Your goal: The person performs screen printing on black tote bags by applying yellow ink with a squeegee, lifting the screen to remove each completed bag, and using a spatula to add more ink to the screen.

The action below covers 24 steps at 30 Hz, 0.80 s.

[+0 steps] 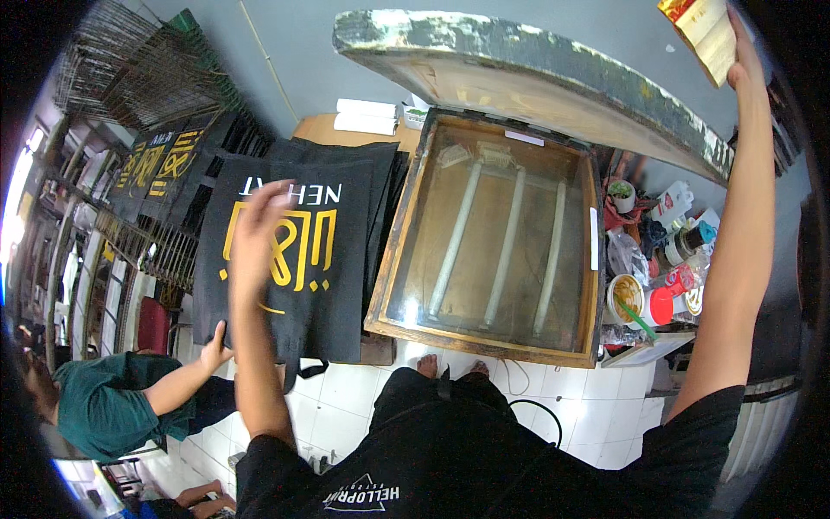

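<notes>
The left hand (259, 221) is blurred over the printed black cloth (300, 268), so we cannot tell if it is open or closed. The right hand (743, 59), raised high, grips a pale block (707, 39). We see the cloth lying left of the glass-topped wooden box (484, 341), a co-worker's hand (214, 348) at its near corner.
</notes>
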Motion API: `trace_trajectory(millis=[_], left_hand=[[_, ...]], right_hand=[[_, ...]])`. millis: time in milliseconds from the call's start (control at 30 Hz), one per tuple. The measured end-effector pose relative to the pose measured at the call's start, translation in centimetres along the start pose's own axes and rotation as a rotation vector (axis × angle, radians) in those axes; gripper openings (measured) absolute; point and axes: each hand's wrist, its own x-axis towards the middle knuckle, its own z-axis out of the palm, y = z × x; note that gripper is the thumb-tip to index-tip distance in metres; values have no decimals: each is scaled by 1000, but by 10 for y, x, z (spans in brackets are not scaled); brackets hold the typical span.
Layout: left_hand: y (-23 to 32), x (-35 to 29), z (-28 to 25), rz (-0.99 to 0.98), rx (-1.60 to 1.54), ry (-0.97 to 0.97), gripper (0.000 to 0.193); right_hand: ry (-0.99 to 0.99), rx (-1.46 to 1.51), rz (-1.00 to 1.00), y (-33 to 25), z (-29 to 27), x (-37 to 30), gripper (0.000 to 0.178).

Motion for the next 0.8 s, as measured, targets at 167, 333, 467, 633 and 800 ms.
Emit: trace_trajectory(millis=[167,333,467,633,800], left_hand=[[116,-18,136,178,-717,-518,37],[93,-69,153,-75,-758,-566,47],[20,-139,153,-472,-861,-705,40],[-33,-189,172,-929,-1149,-568,31],[-51,-197,185,-1176,-1319,-399,36]], right_hand=[[403,239,194,21,-21,-24,64],[426,225,115,36,9,-149,66],[504,271,183,62,-1,-227,64],[531,184,352,75,-33,-285,68],[566,-231,499,60,-64,-308,74]])
